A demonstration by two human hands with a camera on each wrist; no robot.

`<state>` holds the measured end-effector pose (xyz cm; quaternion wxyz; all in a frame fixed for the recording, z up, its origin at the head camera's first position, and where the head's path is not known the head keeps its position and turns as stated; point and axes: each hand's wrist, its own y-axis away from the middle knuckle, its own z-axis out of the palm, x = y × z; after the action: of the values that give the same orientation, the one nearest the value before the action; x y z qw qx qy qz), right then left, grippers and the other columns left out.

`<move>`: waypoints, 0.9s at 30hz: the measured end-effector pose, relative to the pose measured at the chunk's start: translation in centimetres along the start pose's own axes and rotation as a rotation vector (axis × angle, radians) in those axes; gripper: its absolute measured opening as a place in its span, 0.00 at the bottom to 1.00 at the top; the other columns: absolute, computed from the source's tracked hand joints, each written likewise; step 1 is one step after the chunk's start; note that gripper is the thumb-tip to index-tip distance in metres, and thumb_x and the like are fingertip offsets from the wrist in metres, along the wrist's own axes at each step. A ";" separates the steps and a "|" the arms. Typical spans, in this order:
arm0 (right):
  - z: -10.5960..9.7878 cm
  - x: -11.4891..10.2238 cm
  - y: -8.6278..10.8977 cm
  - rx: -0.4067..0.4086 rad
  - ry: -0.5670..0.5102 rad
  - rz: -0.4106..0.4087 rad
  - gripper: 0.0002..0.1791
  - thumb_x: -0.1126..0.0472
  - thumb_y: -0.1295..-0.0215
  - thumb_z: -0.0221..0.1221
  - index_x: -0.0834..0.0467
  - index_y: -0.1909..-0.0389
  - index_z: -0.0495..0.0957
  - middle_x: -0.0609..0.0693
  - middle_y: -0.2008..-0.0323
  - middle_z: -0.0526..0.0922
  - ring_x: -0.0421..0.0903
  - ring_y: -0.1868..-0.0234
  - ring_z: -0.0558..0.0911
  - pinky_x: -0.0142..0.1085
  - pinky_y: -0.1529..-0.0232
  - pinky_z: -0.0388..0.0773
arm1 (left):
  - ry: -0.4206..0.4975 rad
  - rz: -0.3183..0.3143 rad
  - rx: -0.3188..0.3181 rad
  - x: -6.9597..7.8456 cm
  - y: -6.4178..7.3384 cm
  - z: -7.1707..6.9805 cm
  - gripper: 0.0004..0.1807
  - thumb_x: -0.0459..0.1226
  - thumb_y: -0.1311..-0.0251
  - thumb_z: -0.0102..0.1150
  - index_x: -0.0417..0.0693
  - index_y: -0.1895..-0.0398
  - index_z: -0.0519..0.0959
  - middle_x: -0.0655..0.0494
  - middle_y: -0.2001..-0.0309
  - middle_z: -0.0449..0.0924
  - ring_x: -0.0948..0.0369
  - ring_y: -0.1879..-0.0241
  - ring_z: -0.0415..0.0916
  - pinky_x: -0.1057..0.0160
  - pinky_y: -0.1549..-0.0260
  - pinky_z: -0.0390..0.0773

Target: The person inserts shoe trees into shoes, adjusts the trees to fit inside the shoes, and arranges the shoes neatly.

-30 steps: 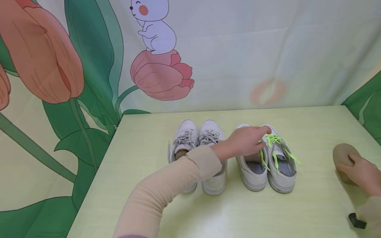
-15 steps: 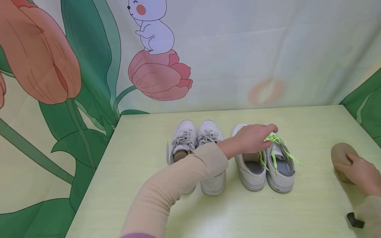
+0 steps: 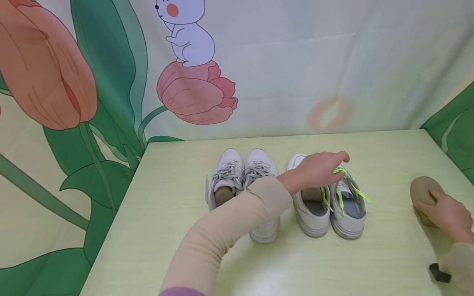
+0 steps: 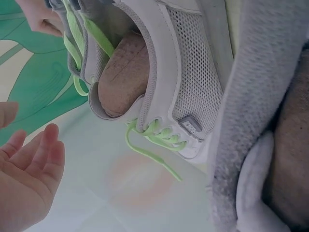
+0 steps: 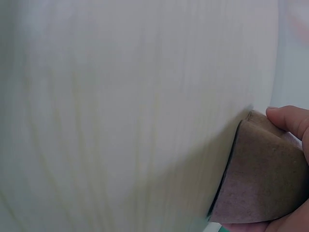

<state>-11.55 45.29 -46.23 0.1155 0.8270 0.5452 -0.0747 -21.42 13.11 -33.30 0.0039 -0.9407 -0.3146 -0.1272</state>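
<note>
My left hand [image 3: 320, 169] hovers over the toes of a pair of white sneakers with neon-green laces [image 3: 343, 173]. In the left wrist view its fingers [image 4: 46, 154] are loosely extended, holding nothing. The left sneaker [image 3: 310, 222] of this pair has a brown shoe tree [image 3: 312, 193] inside; the right one [image 3: 348, 228] shows its grey insole. At the far right, my right hand [image 3: 449, 216] grips another brown shoe tree [image 3: 426, 191], thumb on top. In the right wrist view this shoe tree [image 5: 260, 174] has a flat, dark-edged face turned to the table.
White sneakers with grey laces [image 3: 259, 164] stand on the left of the pale table [image 3: 166, 197], partly behind my left sleeve [image 3: 222, 230]. Another brown shoe tree [image 3: 224, 194] fills one. A small black object [image 3: 440, 272] is beside my right sleeve. A tulip-printed cloth [image 3: 274, 82] hangs behind.
My left hand has drifted right over the green-laced sneakers. The head view has turned slightly right. My right hand keeps its grip on the shoe tree in the same place.
</note>
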 end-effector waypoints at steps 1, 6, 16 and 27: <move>0.0 0.0 0.0 -0.001 0.001 0.003 0.46 0.37 0.43 0.47 0.70 0.38 0.50 0.78 0.47 0.58 0.74 0.53 0.63 0.59 0.60 0.64 | 0.001 -0.002 -0.006 0.0 -0.1 0.0 0.21 0.44 0.39 0.45 0.58 0.43 0.61 0.65 0.48 0.72 0.70 0.58 0.71 0.71 0.66 0.69; 0.0 0.0 0.0 0.006 0.006 0.002 0.46 0.37 0.44 0.47 0.71 0.39 0.52 0.78 0.47 0.59 0.73 0.53 0.64 0.58 0.61 0.65 | -0.012 -0.022 -0.062 0.2 -0.8 0.2 0.21 0.45 0.39 0.45 0.59 0.42 0.60 0.65 0.48 0.72 0.70 0.56 0.71 0.71 0.66 0.70; -0.1 0.1 0.2 0.007 -0.021 -0.015 0.46 0.36 0.43 0.46 0.67 0.36 0.48 0.78 0.46 0.58 0.74 0.54 0.64 0.59 0.65 0.65 | -0.064 -0.056 -0.151 0.8 -2.4 1.1 0.26 0.48 0.41 0.48 0.65 0.39 0.57 0.69 0.47 0.70 0.70 0.53 0.69 0.69 0.63 0.71; -0.2 0.0 0.3 0.012 -0.024 -0.025 0.46 0.36 0.43 0.47 0.66 0.37 0.50 0.78 0.47 0.60 0.74 0.57 0.66 0.57 0.69 0.66 | -0.099 -0.053 -0.163 1.4 -3.3 1.7 0.28 0.48 0.42 0.48 0.64 0.38 0.56 0.69 0.43 0.67 0.70 0.51 0.69 0.69 0.60 0.71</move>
<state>-11.22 45.24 -46.02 0.1162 0.8199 0.5534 -0.0895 -21.94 16.70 -34.86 -0.0914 -0.9344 -0.3276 -0.1059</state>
